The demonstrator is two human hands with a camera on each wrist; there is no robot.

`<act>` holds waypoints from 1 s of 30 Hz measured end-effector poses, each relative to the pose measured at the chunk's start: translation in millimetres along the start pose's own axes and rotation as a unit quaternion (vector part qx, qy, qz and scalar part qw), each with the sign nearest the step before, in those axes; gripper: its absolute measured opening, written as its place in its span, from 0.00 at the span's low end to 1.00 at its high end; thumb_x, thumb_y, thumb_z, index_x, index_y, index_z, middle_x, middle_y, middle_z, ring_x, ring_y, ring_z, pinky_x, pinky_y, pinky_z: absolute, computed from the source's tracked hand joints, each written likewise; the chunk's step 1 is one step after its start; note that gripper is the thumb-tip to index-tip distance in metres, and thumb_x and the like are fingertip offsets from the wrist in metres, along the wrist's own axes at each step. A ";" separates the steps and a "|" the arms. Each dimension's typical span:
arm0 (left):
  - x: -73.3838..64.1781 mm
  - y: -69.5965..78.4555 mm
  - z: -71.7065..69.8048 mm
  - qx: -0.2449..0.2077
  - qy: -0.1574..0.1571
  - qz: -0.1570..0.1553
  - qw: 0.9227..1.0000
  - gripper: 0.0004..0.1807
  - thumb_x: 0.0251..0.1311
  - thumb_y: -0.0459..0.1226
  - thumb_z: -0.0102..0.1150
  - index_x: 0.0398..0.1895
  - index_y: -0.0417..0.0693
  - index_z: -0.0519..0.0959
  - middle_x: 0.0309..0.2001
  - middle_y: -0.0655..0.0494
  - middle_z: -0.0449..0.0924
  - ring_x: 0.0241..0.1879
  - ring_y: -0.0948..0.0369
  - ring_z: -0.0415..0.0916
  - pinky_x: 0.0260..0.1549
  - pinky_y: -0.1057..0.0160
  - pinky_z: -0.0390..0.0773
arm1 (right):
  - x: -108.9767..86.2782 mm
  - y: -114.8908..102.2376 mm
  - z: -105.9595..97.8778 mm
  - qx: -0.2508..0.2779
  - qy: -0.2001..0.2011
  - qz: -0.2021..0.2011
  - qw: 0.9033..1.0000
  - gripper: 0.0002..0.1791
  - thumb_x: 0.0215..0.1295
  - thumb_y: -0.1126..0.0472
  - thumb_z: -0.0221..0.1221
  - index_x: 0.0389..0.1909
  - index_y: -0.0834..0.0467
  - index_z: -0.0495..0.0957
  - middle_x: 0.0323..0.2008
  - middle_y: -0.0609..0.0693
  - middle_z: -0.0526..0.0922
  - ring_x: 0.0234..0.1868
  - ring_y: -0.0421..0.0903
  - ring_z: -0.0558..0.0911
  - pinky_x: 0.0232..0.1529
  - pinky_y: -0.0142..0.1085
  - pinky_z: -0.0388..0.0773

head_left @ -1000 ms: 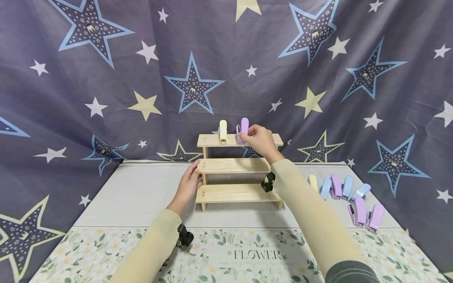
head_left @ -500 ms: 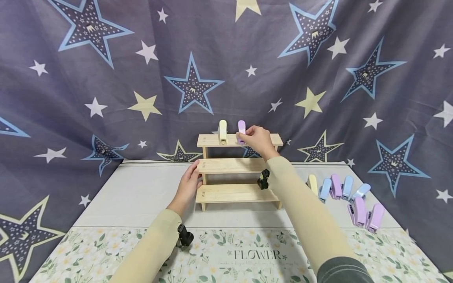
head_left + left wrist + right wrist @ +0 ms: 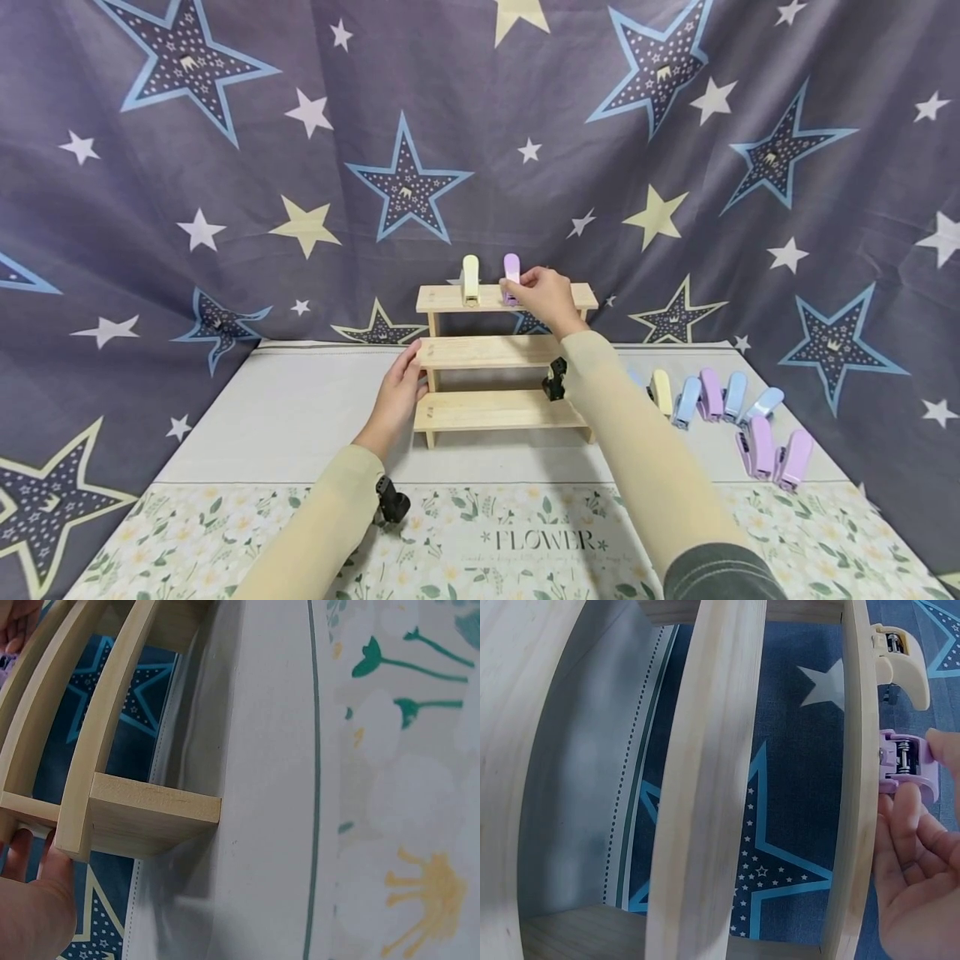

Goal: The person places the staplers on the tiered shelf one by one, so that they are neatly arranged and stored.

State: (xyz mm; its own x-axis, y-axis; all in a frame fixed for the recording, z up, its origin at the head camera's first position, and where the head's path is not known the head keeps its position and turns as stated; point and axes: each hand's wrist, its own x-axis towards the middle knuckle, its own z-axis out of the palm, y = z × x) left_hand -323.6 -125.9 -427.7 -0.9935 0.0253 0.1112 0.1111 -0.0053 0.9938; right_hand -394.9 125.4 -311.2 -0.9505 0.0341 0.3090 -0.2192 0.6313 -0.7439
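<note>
left hand gripping left end of pale three-tier wooden rack | right hand pinching upright purple plastic stapler atop it | pale-yellow plastic stapler standing to its left

Purple staplers: we count four — one at the top board, three on the table.
Yellow staplers: two, one up there, one on the table.
Blue staplers: four — one partly hidden by a sleeve.
Rack: we see one, three boards.
Hands: two, a left hand and a right hand.
</note>
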 end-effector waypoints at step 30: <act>0.9 -0.9 1.5 0.001 0.005 -0.006 1.000 0.26 0.82 0.41 0.34 0.80 0.52 0.55 0.75 0.45 0.58 0.69 0.47 0.63 0.67 0.49 0.68 | -9.0 5.9 -14.0 0.014 -0.022 -0.017 1.000 0.27 0.67 0.44 0.63 0.53 0.63 0.77 0.44 0.57 0.83 0.46 0.52 0.81 0.48 0.44 0.80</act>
State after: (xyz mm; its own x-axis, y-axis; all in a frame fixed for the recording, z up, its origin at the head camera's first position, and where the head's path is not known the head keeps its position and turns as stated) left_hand -324.6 -124.4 -428.4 -0.9950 0.0154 0.0991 0.0991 -0.0041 0.9951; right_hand -384.6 139.7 -310.1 -0.9508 -0.0221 0.3090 -0.2577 0.6102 -0.7492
